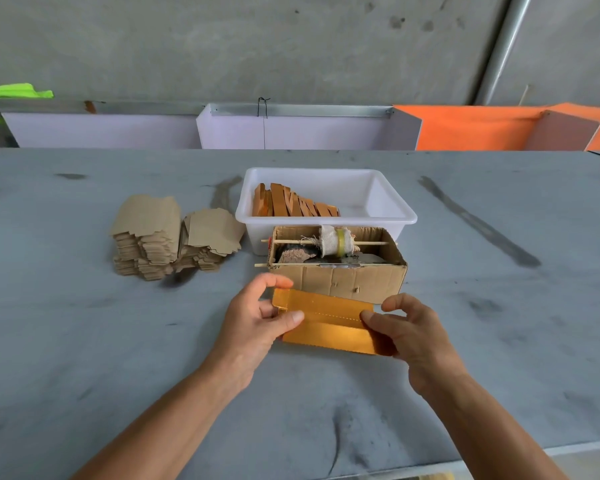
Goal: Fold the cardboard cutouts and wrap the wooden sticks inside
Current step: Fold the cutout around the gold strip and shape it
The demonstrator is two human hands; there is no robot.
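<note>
A shiny golden-orange cardboard cutout [326, 322], partly folded into a long flat sleeve, is held just above the grey table. My left hand [257, 320] pinches its left end, thumb on top. My right hand [406, 327] grips its right end with curled fingers. No wooden stick shows inside the fold. Two piles of flat brown cutouts [167, 237] lie at the left. A white tub [392, 209] behind holds several finished orange packets [291, 202] leaning in a row.
A small open cardboard box [357, 280] stands right behind the cutout, with two thin sticks across it and a cloth-wrapped roll [336, 240] on one. White panels and orange cloth [482, 128] line the table's far edge.
</note>
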